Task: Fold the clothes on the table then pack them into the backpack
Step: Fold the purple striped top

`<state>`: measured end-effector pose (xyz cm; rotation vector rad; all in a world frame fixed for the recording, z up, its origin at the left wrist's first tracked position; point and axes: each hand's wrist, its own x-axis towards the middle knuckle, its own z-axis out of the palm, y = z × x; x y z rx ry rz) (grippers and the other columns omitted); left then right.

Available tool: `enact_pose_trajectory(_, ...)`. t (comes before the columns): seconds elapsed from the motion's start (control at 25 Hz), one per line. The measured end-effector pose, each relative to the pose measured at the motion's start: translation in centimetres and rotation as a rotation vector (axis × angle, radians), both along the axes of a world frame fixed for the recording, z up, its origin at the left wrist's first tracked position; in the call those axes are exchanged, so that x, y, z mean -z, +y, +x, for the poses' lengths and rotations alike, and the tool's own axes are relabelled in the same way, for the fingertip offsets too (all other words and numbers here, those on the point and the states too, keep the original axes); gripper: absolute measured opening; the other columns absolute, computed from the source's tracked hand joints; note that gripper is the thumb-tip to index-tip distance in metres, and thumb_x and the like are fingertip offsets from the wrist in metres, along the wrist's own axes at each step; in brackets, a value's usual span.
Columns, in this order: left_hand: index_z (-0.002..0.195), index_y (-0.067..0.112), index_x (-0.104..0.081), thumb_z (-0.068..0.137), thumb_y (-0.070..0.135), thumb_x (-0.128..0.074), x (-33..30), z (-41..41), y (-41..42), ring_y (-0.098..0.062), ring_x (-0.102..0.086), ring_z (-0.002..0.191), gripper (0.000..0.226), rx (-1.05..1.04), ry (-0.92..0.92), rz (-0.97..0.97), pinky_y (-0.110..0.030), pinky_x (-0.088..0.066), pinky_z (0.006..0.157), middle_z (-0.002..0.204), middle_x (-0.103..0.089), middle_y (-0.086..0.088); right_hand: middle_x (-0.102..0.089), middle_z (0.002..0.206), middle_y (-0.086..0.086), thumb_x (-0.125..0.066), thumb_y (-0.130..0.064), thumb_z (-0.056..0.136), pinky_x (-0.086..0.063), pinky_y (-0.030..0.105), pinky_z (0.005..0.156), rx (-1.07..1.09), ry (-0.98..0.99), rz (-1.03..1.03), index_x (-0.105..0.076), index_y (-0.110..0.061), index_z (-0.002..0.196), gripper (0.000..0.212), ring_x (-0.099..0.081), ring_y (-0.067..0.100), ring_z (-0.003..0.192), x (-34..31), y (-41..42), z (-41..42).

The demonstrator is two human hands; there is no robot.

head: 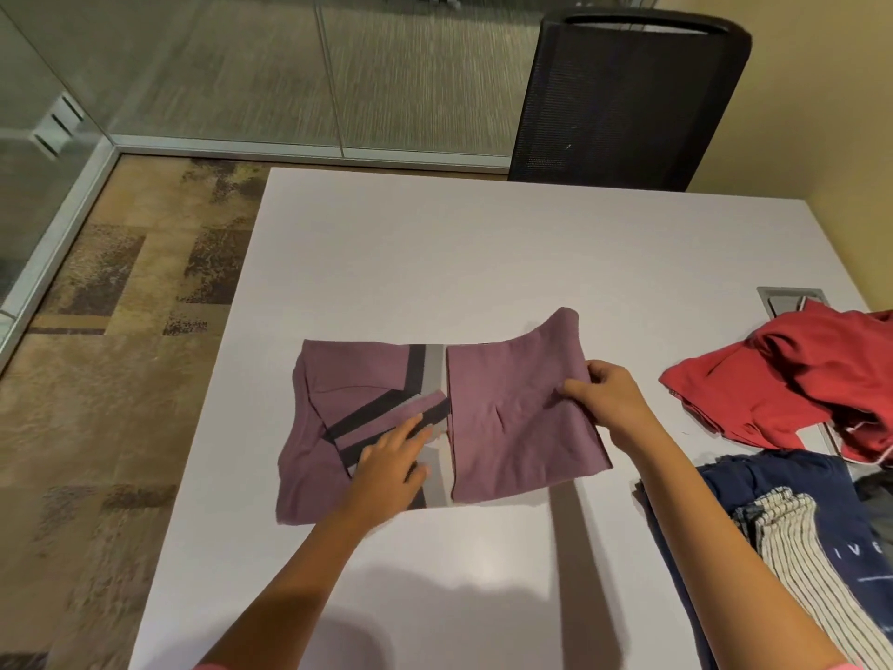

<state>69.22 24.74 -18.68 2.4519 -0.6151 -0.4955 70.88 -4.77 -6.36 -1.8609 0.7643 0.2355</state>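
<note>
Left hand [394, 449] flat, fingers spread, pressing purple shirt [522, 418] mid-table [483, 244]; right hand [606, 394] pinches its right edge; risk: flap slipping skewed if that press lifts; no backpack in view.

The red garment [792, 379] at three o'clock runs off the right edge, and it covers part of the grey cable hatch [787, 302] set in the tabletop [483, 258]. At four o'clock the navy shirt [754, 495] and the striped cloth [792, 553] lying on it are cut by the right and bottom edges; the shirt's white lettering reads only in part. A grey item [877, 500] at the right edge is too cropped to identify. Both forearms leave the frame at six o'clock. The left hand [391, 456] hides part of the purple garment's [512, 427] striping.
</note>
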Motion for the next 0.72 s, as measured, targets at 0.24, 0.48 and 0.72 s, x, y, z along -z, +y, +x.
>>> enact_pose_trajectory(0.24,0.120,0.017,-0.059,0.099,0.022,-0.051,-4.8,2.9,3.4,-0.024,-0.063,0.108,0.024,-0.713,0.586,-0.654,-0.031,-0.053,0.085,0.112,-0.067,-0.003,-0.063,0.083,-0.002,-0.065,-0.018,0.072,-0.049,0.024,0.061,-0.205,-0.131,-0.125,-0.063,-0.013,0.101,0.030,-0.059,0.013,0.069,-4.7,11.6,1.5)
enact_pose_trajectory(0.48,0.117,0.024,-0.061,0.097,0.058,-0.030,-6.6,5.3,7.2,-0.016,-0.067,0.099,0.050,-0.856,0.897,-1.026,-0.032,-0.053,0.076,0.109,-0.071,-0.002,-0.066,0.084,0.012,-0.063,-0.013,0.079,-0.051,0.038,0.065,-0.584,-0.243,-0.140,-0.061,-0.003,0.102,0.026,-0.062,0.026,0.074,-2.6,23.8,2.1)
enact_pose_trajectory(0.72,0.144,0.034,-0.034,0.072,0.053,-0.073,-3.3,5.6,10.7,-0.018,-0.059,0.116,0.085,-0.585,0.685,-0.624,-0.044,-0.047,0.101,0.135,-0.056,-0.002,-0.060,0.122,0.007,-0.061,-0.018,0.088,-0.047,0.027,0.091,-0.537,-0.142,-0.146,-0.047,-0.009,0.136,0.051,-0.058,0.020,0.110,1.8,24.6,1.8)
